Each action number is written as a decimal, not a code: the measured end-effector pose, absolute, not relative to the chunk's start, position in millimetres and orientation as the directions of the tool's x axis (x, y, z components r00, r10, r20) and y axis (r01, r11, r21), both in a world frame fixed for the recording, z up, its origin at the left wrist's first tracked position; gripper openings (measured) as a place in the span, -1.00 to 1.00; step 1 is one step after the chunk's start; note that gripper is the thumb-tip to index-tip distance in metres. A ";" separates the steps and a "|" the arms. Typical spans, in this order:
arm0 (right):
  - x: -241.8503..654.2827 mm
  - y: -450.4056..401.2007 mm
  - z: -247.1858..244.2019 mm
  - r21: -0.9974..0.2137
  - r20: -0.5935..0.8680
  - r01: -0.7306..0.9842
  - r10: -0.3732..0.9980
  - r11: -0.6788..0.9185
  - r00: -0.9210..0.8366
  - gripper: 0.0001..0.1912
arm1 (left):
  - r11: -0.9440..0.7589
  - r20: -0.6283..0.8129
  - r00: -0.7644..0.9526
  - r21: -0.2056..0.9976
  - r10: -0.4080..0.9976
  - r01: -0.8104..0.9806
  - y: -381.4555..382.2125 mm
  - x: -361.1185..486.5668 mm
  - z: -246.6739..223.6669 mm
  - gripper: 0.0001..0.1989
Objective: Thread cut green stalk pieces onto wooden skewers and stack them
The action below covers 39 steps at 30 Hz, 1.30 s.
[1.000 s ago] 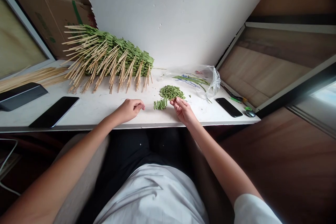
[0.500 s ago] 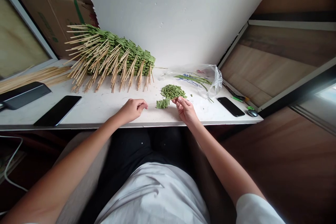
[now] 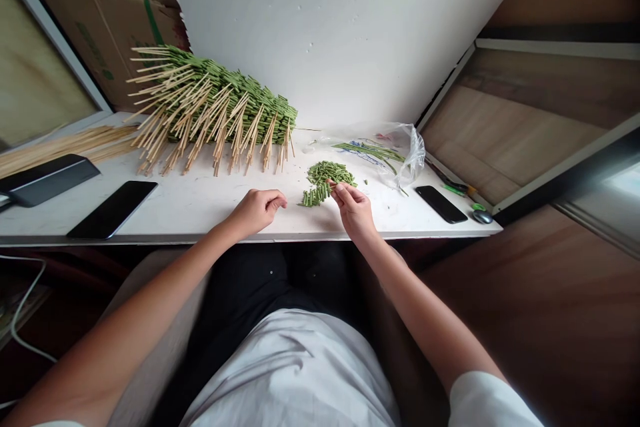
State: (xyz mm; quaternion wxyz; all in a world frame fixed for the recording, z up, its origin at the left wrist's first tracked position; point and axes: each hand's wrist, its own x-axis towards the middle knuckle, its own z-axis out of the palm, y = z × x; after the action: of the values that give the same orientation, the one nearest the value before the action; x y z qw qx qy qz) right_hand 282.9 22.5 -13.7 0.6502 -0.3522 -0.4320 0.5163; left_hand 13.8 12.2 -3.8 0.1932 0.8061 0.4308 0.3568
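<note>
At mid-frame, a row of beans [image 3: 316, 196] is pinched at one end by the right hand [image 3: 356, 209]; the left hand [image 3: 256, 210] is curled, its grip unclear. By tilting, beans might be lost.

This place looks like a small room in a home, arranged as a simple work corner, although I cannot be certain. The narrow white table [image 3: 195, 203] has a large white board [image 3: 340, 33] with a ragged edge behind it, and a used cardboard box [image 3: 115, 40] stands at the back left. Two black phones [image 3: 113, 210] lie beside skewers with green pieces [image 3: 235, 93] and a thin plastic bag [image 3: 416, 153]. An ordinary white T-shirt [image 3: 295, 367] also suggests a household rather than a factory.
</note>
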 end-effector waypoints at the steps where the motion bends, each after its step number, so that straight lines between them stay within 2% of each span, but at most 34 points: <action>1: 280.9 21.6 -14.6 -0.907 0.205 -0.356 0.974 0.226 0.094 -0.71 | -0.556 0.409 0.377 0.621 0.831 0.552 11.1 15.4 -3.7 -0.68; 4: 276.9 20.8 -17.0 -0.912 0.203 -0.341 0.973 0.229 0.110 -0.69 | -0.556 0.415 0.370 0.630 0.831 0.543 8.2 18.8 -1.3 -0.67; 8: 280.1 24.3 -19.2 -0.927 0.189 -0.312 0.978 0.209 0.092 -0.57 | -0.521 0.417 0.314 0.651 0.853 0.551 9.4 15.4 5.0 -0.66; 10: 284.6 26.3 -20.4 -0.951 0.220 -0.214 0.974 0.224 0.043 -0.54 | -0.506 0.423 0.282 0.653 0.861 0.563 13.1 9.9 6.8 -0.65; 13: 291.4 28.0 -22.7 -0.948 0.311 0.063 0.950 0.313 -0.027 -0.64 | -0.490 0.436 0.247 0.638 0.866 0.594 20.5 -0.4 6.4 -0.66; 15: 294.1 29.4 -24.4 -0.893 0.380 0.237 0.923 0.383 -0.061 -0.72 | -0.480 0.441 0.229 0.625 0.868 0.615 25.2 -6.6 4.6 -0.66; 18: 295.0 36.6 -26.4 -0.788 0.464 0.403 0.879 0.466 -0.109 -0.76 | -0.471 0.446 0.214 0.614 0.869 0.633 30.3 -12.8 1.4 -0.66; 23: 293.9 66.8 -20.1 -0.595 0.474 0.589 0.831 0.547 -0.292 -0.73 | -0.457 0.428 0.218 0.604 0.877 0.653 34.1 -17.1 -2.5 -0.67; 28: 291.9 94.9 -5.5 -0.477 0.384 0.622 0.784 0.621 -0.488 -0.93 | -0.461 0.422 0.234 0.591 0.876 0.662 34.9 -19.4 -2.6 -0.68; 32: 289.9 100.7 -2.5 -0.463 0.348 0.627 0.779 0.626 -0.521 -0.93 | -0.469 0.428 0.238 0.590 0.872 0.657 35.2 -20.4 -1.7 -0.69; 36: 291.9 96.8 -3.8 -0.560 0.398 0.566 0.795 0.605 -0.457 -0.84 | -0.459 0.419 0.232 0.598 0.878 0.657 35.4 -20.9 -0.8 -0.70; 39: 298.1 88.4 -6.5 -0.748 0.432 0.425 0.860 0.510 -0.271 -0.73 | -0.454 0.412 0.229 0.610 0.882 0.650 34.5 -20.2 0.8 -0.71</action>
State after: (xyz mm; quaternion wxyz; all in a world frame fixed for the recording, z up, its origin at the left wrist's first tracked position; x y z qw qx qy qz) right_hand 298.1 88.4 -6.5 0.4288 -0.4250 -0.7557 0.2538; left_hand -20.2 34.5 0.8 0.1569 0.7681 0.4986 0.3700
